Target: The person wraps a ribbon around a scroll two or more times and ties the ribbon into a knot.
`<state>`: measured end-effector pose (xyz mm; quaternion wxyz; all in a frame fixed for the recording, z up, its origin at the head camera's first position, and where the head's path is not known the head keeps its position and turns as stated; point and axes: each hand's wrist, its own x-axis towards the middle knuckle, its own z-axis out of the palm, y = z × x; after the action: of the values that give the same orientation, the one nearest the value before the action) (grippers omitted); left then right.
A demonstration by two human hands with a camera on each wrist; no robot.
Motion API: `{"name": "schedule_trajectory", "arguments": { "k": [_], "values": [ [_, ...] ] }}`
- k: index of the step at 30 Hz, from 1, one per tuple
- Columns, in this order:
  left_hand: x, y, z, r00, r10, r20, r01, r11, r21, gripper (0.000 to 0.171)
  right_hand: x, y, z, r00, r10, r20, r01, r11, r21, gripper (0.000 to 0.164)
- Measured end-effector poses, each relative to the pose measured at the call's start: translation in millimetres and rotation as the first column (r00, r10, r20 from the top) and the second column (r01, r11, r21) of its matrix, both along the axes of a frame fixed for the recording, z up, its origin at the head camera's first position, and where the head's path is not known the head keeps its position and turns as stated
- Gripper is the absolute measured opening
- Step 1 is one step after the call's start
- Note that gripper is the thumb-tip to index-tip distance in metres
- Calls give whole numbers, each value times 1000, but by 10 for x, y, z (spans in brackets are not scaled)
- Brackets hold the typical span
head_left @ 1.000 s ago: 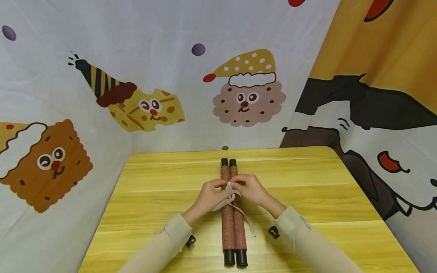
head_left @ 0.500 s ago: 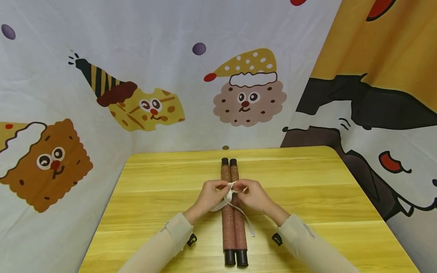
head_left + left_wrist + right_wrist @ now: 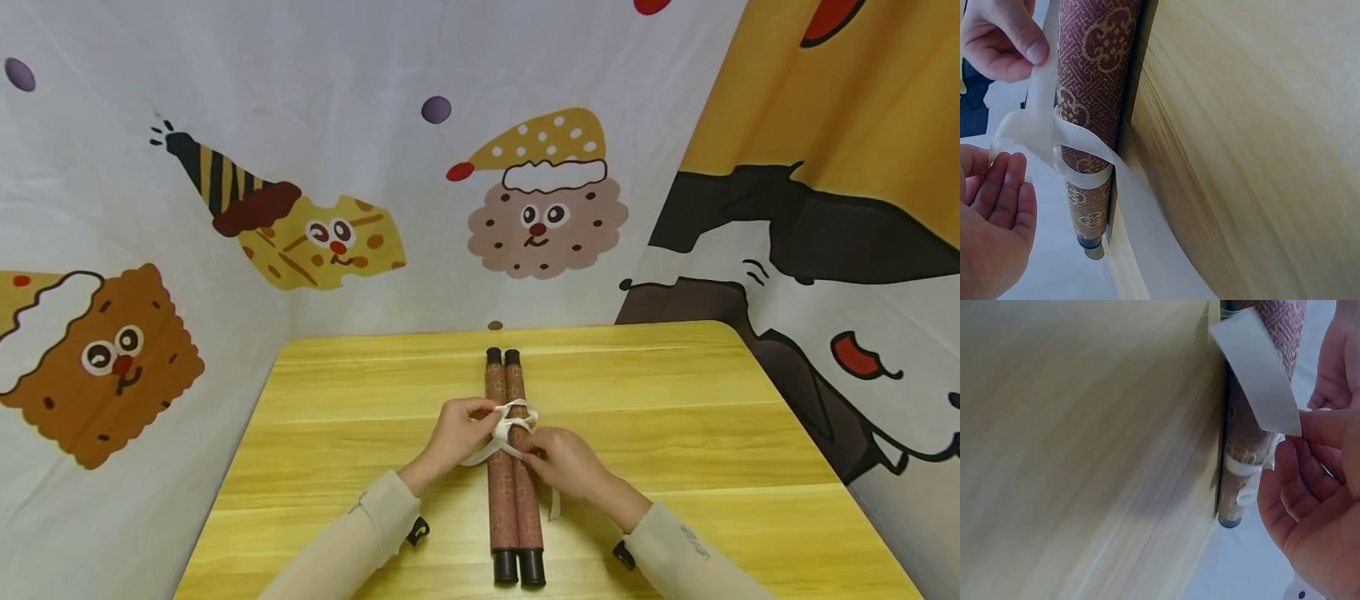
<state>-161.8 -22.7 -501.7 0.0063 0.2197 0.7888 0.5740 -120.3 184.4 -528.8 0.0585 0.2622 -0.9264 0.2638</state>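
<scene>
Two brownish-red patterned scroll rolls with dark end knobs lie side by side on the table, pointing away from me. A white ribbon wraps round them and forms loops on top near their middle. My left hand pinches part of the ribbon between thumb and finger, just left of the loops. Nearer to me, my right hand pinches a ribbon tail over the right roll. In the left wrist view, another stretch of ribbon hangs loose down the side.
The wood-grain table extends on both sides of the rolls. A white cloth printed with cartoon biscuits and cheese hangs behind and around it. A small black strap end hangs at the left cuff.
My right hand has let go of the ribbon beside my left fingers, moved back toward me and taken hold of a tail. Loops of ribbon now show between the hands; the left hand stays nearly still.
</scene>
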Motion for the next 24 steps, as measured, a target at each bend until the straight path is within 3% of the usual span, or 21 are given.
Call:
{"name": "schedule_trajectory", "arguments": {
  "k": [5, 9, 20, 24],
  "values": [
    [-77, 11, -193, 999, 30, 19, -30, 1000, 1, 13, 47, 185, 32, 998, -43, 41, 44, 999, -22, 7],
    [-94, 4, -253, 998, 40, 43, -41, 999, 4, 12, 72, 372, 51, 994, -85, 73, 87, 996, -20, 5],
    [-96, -52, -264, 996, 50, 76, -53, 998, 34, 12, 63, 874, 16, 979, -160, 124, 166, 985, -39, 5],
    [-40, -68, -158, 996, 33, 82, -38, 998, 57, 12, 54, 1012, 10, 976, -181, 123, 186, 982, -38, 4]
  ]
}}
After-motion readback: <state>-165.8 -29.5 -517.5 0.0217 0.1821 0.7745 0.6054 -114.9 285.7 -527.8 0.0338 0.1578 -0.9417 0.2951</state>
